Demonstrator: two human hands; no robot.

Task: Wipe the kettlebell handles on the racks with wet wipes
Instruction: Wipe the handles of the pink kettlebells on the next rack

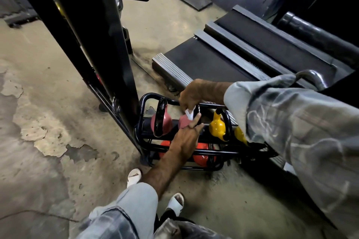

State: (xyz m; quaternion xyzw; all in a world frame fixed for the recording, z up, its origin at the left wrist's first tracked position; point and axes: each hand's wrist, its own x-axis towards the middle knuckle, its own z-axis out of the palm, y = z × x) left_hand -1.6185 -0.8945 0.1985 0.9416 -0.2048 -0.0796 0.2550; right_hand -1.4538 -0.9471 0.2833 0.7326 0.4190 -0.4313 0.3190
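A low black rack (144,101) on the floor holds two pink kettlebells (165,124) and two yellow kettlebells (216,127) on top, with orange ones (202,158) below. My right hand (191,94) reaches down from above and pinches a white wet wipe (189,114) against the black handle of the second pink kettlebell (183,121). My left hand (187,135) lies on that kettlebell from the near side, fingers stretched toward the handle. The handle itself is mostly hidden by both hands.
A tall black machine frame (108,44) stands just left of the rack. Treadmill decks (213,58) lie right behind it. My feet in white sandals (134,177) stand on the worn concrete floor in front.
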